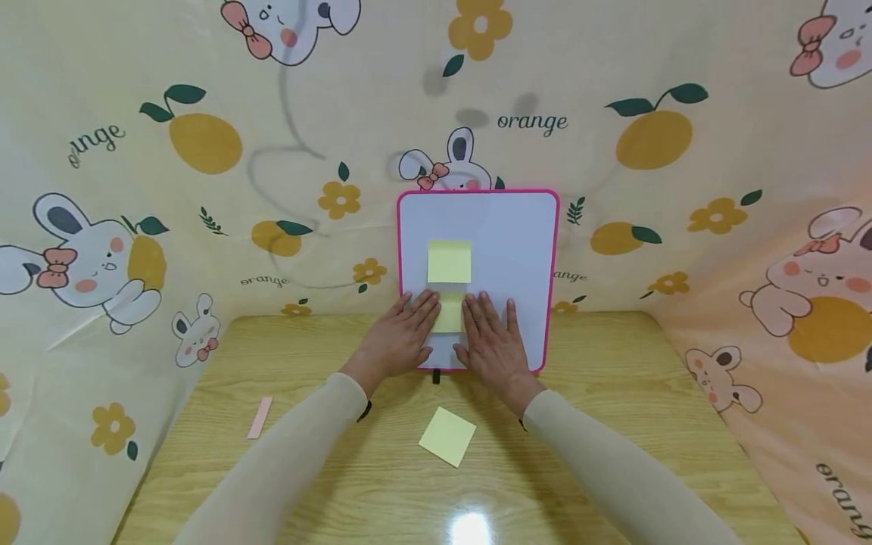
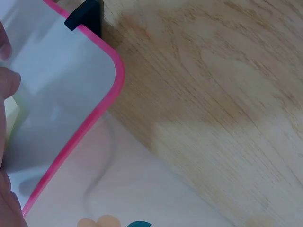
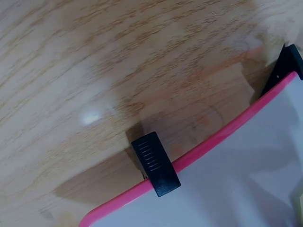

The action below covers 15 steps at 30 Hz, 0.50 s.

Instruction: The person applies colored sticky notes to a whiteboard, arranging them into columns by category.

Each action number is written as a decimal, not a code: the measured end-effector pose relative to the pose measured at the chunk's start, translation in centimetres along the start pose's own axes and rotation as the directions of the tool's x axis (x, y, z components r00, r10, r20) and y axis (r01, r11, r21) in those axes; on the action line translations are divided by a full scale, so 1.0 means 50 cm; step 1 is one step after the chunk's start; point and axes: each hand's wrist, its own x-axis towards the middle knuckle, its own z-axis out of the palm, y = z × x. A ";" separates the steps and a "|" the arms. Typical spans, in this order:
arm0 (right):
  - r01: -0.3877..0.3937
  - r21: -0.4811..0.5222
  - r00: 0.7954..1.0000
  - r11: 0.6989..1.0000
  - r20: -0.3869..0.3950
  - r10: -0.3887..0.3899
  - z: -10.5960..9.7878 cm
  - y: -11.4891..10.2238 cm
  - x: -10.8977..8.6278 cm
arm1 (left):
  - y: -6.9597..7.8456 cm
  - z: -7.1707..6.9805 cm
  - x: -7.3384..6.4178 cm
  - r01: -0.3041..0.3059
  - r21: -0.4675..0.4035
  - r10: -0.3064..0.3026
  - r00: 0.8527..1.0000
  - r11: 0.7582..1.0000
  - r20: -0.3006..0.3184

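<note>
A whiteboard [image 1: 504,242] with a pink rim stands upright against the printed cloth. Two pale yellow sticky notes are on it, the upper note [image 1: 450,261] straight above the lower note [image 1: 450,316]. My left hand [image 1: 402,337] lies with extended fingers at the lower note's left edge, and my right hand [image 1: 496,341] rests the same way at its right edge. Both palms face the board. In the left wrist view, a bit of the lower note [image 2: 11,113] shows beside the left hand's fingers [image 2: 8,84]. The right wrist view shows no part of the right hand.
Another yellow sticky note [image 1: 447,437] lies on the wooden table [image 1: 354,484] between my forearms. A narrow pink strip [image 1: 260,418] is left of my left arm. Black feet [image 3: 156,163] grip the board's bottom rim. Cloth with rabbits and oranges hangs behind and at both sides.
</note>
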 end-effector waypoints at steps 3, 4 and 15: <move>0.023 0.004 0.999 1.000 -0.046 -0.023 0.004 0.000 0.003 | 0.001 0.003 0.002 0.002 -0.010 -0.002 1.000 1.000 0.000; 0.036 0.000 0.997 0.999 -0.064 -0.036 0.005 0.000 0.005 | 0.002 0.004 0.003 0.003 -0.012 -0.003 1.000 1.000 -0.001; 0.123 -0.011 0.989 0.992 -0.083 -0.123 0.004 -0.007 0.032 | 0.003 0.010 0.004 0.006 -0.005 -0.006 1.000 1.000 -0.005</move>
